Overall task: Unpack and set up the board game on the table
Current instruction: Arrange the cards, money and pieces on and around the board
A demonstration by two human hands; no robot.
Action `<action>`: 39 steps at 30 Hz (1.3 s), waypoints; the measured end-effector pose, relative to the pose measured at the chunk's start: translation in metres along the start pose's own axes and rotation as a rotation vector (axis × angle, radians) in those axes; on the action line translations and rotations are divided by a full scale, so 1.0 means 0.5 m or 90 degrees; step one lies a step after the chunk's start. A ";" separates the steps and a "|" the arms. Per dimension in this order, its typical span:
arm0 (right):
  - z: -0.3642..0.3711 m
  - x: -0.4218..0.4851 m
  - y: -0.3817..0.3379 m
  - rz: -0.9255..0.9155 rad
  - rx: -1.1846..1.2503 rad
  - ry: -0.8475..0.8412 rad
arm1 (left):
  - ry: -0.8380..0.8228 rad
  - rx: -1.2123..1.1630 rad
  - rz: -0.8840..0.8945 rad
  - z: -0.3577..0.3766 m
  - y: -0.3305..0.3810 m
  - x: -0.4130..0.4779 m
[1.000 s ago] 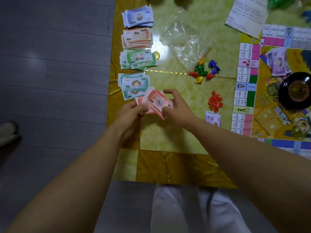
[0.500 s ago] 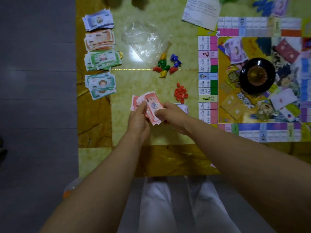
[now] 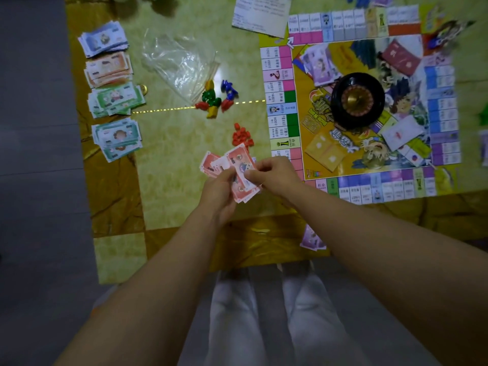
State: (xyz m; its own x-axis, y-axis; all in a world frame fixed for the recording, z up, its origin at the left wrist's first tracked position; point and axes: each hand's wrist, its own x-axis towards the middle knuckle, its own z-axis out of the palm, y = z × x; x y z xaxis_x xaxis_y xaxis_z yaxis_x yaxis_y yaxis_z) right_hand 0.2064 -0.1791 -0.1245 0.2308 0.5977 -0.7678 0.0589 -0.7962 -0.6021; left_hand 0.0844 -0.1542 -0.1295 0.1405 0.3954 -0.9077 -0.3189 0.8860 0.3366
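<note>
A fanned stack of red play-money notes is held over the table between both hands. My left hand grips the stack from below and my right hand pinches its right edge. The game board lies open to the right, with a black spinner wheel at its middle and card piles on it. Sorted money piles lie along the table's left edge: blue-purple, orange, green and teal.
Coloured player pawns and small red houses lie between the money piles and the board. An empty clear plastic bag and a rules sheet lie farther back. Purple cards lie at the table's near edge.
The camera view has shifted left to right, so the board is now fully seen. Both hands have kept hold of the red notes, which are now nearer the board's lower left corner.
</note>
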 end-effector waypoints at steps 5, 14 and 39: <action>0.003 0.007 0.018 0.012 0.018 0.004 | 0.004 0.042 0.006 0.008 -0.005 0.005; 0.042 0.047 0.048 0.061 -0.057 0.107 | 0.093 0.103 0.090 -0.080 0.021 0.048; -0.029 -0.046 0.129 -0.046 0.095 0.054 | -0.027 0.342 -0.023 0.011 -0.071 0.012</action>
State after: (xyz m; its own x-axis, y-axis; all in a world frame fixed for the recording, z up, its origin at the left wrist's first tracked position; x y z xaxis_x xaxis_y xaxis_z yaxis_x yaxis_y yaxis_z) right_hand 0.2190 -0.2456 -0.1424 0.3126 0.6377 -0.7040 -0.0656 -0.7249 -0.6857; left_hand 0.1019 -0.1821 -0.1455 0.1838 0.3623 -0.9138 0.2101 0.8936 0.3966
